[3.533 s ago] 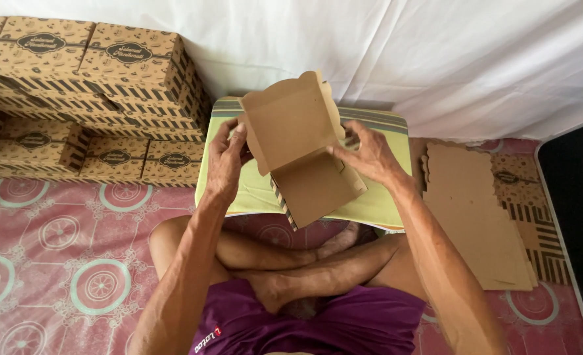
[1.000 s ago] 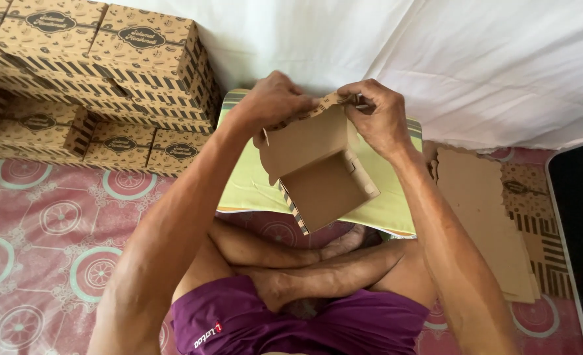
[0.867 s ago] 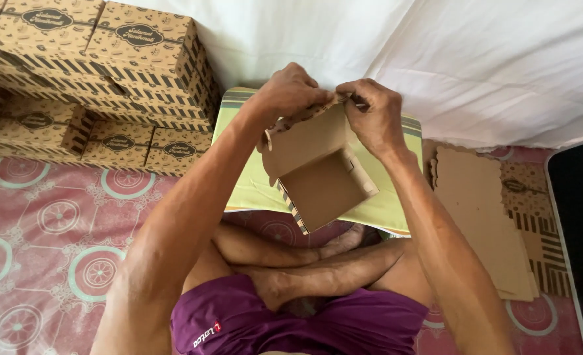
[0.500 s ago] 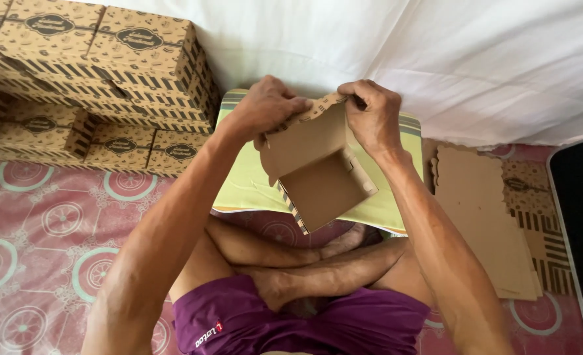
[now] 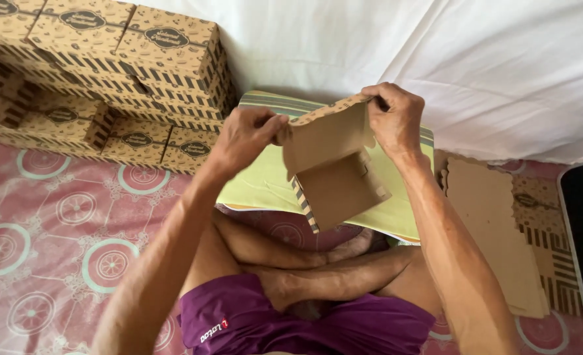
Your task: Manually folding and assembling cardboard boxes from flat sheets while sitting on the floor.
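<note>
Cardboard box [image 5: 334, 174], gripped mid-frame by left hand [image 5: 242, 135] and right hand [image 5: 396, 118], is best folded with flaps pinched squarely along creases.

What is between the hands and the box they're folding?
Nothing visible. The left hand touches the cardboard box on its left edge, and the right hand pinches its top flap. Both hold it above the green pillow.

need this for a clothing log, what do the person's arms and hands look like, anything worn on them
Both arms are bare to the edge of the view: no sleeves, gloves, watch or bands show. The left hand and right hand carry no visible rings. Both forearms are lean. The only clothing in view is purple shorts with a small white and red mark.
</note>
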